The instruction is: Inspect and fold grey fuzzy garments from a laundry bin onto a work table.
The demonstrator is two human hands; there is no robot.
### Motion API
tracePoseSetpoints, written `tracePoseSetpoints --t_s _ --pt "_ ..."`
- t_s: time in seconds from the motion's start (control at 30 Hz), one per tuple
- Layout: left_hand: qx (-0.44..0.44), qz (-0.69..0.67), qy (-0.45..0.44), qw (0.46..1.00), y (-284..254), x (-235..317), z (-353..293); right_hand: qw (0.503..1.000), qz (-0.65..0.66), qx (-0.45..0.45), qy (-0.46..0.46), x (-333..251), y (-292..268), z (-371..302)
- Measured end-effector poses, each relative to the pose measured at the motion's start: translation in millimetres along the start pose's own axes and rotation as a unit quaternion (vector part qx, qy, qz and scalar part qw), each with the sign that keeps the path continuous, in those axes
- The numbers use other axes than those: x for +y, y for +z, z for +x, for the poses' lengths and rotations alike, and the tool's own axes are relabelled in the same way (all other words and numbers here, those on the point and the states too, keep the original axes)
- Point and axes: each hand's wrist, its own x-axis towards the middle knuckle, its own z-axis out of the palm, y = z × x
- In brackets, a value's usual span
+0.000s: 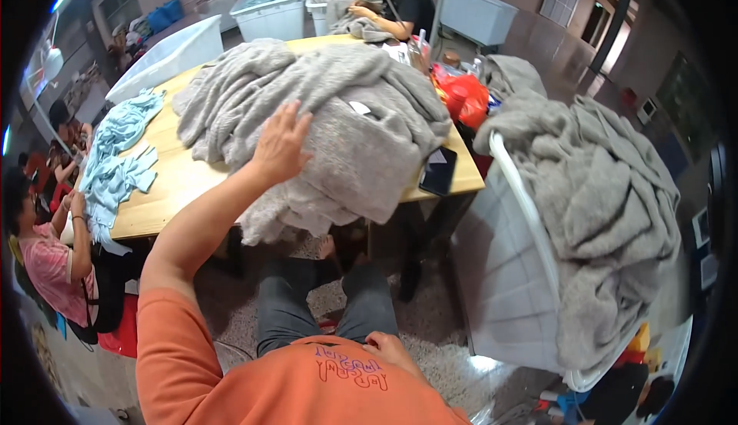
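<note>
A large heap of soft grey knitted fabric [369, 148] covers the middle of the wooden table and hangs over its near edge. My left hand [283, 144] reaches out over the heap, fingers stretched and a little apart, the palm against the cloth. It grips nothing. A small white label [359, 107] shows on the fabric to the right of that hand. My right hand [390, 348] rests low at my lap beside the hem of my orange shirt. Its fingers lie extended with nothing visible in them, though the shirt hides part of the hand.
A black phone [438, 171] lies at the table's [165, 194] right corner, near a red plastic bag [463, 96]. At right stands a white bin [511, 271] heaped with grey knits. Light blue garments [123, 156] lie at left, beside a seated person. Another person works at the far end.
</note>
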Motion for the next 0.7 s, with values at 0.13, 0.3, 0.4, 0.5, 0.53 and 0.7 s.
tracePoseSetpoints --t_s 0.13,0.3,0.4,0.5,0.53,0.7 --pt "0.030 -0.019 -0.094 0.995 29.3 -65.3 7.4 0.995 -0.090 -0.033 0.006 -9.5 9.2 17.1" --pt "0.058 -0.078 -0.232 0.968 51.0 -133.6 18.5 0.986 -0.152 -0.063 -0.018 -15.2 12.6 28.1" --pt "0.258 -0.177 -0.273 0.910 -7.0 -153.5 57.0 0.988 -0.141 -0.057 0.004 -18.1 10.3 28.5" --pt "0.330 0.304 0.022 0.893 -105.3 -189.8 80.2 0.985 -0.152 -0.085 0.021 -24.6 7.4 30.8" --pt "0.331 0.309 0.023 0.891 -154.3 -188.1 77.6 0.985 -0.152 -0.085 0.015 -25.9 8.8 31.1" --pt "0.118 -0.571 0.133 0.802 -258.7 -97.6 40.3 0.983 -0.151 -0.106 -0.023 -21.3 16.6 38.5"
